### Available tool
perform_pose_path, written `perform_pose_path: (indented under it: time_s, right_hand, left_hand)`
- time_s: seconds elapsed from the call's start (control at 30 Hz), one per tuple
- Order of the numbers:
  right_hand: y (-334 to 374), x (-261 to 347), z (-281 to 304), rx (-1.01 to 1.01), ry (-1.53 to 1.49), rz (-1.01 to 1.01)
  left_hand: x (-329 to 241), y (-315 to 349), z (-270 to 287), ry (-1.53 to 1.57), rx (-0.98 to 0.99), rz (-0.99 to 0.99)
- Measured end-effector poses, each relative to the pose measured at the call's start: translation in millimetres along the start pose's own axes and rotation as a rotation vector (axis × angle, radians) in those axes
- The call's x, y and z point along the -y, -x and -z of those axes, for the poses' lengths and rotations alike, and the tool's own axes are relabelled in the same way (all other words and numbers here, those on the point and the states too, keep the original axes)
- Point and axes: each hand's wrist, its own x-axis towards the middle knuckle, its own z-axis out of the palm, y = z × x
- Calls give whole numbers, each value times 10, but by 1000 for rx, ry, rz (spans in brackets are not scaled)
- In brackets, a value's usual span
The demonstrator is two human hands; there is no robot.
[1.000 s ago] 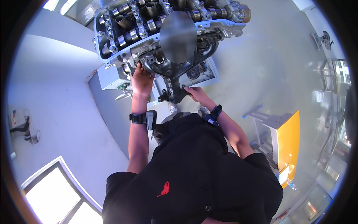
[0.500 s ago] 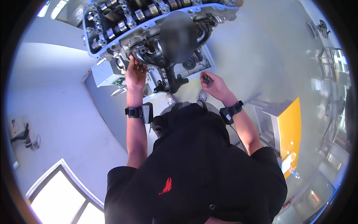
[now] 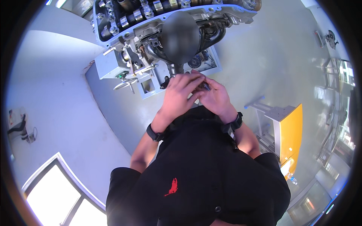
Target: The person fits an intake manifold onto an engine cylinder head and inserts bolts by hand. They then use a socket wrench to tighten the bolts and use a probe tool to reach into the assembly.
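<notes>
My left hand (image 3: 181, 92) reaches across to my right hand (image 3: 217, 98) in front of my body. Its thumb and fingers are spread apart, with the fingertips over the right palm. In the half-closed right hand lies a small dark metal piece, bolt-like in shape (image 3: 206, 86); the left fingers partly cover it. Just beyond the hands is the engine's black exhaust manifold (image 3: 154, 52), bolted along the side of the cylinder head (image 3: 134, 32). Camshafts (image 3: 158, 5) show in the open top of the head. A blurred dark oval hides the manifold's middle.
A grey box with a handwheel (image 3: 126, 83) sits left of the engine stand, and a light tray (image 3: 215, 69) with parts lies below the engine. On the right stands a yellow-topped table (image 3: 292, 133) with a plastic bottle (image 3: 292, 179). A white wall (image 3: 60, 101) runs along the left.
My left hand has left the manifold's left end and come down to the right hand. The right hand has turned palm up and moved slightly nearer my body. The view has shifted a little.
</notes>
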Motion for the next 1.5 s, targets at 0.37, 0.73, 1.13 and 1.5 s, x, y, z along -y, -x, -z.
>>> perform_pose_path:
  time_s: [0.37,0.73,1.13,1.5]
  right_hand:
    - [-93,-271,-305,-41,4,-2]
    - [-389,128,149,-331,513,141]
    - [-1014,138,-185,-198,1324,853]
    - [-1203,225,-202,-623,1641,1213]
  left_hand:
    - [472,227,22,346,-80,120]
    - [1201,514,-125,1795,-441,1041]
    - [1645,20,-383,529,445,766]
    - [1456,80,-548,539,149,766]
